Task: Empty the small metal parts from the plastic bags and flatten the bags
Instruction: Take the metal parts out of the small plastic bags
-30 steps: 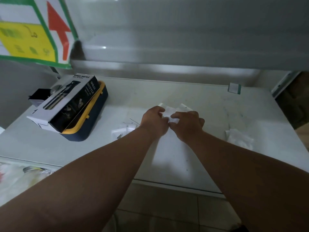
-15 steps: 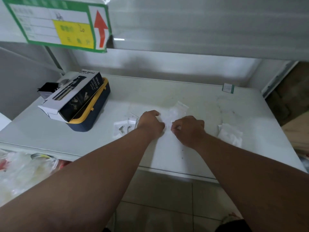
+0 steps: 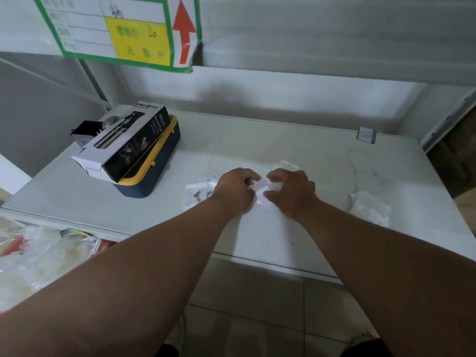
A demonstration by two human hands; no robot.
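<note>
1. You had both hands down on the table (image 3: 322, 161), working one small clear bag (image 3: 261, 188) between them. Left hand (image 3: 235, 188) and right hand (image 3: 292, 190) sat almost touching, with the bag stretched across the gap.

2. Grip: your left fingers were curled and pinched on the bag's left edge, and your right thumb and fingers were pinched on its right side. Neither hand was fully clenched, just fingertip pinches. I couldn't tell if any metal part was still inside, since the plastic was too blurry and your knuckles covered most of it.

3. My take on doing this step well: keep the mouth facing the table, pull the two edges apart gently so the zip opens without tearing, then tip and shake low so parts don't bounce off.

4. Unemptied bags (image 3: 199, 189) lay just left of your left hand, with small metal parts (image 3: 197, 195) showing through them.

5. A pile (image 3: 369, 208) of what looked like empty bags sat well to your right, near the edge. I'd press flat and stack there.
</note>
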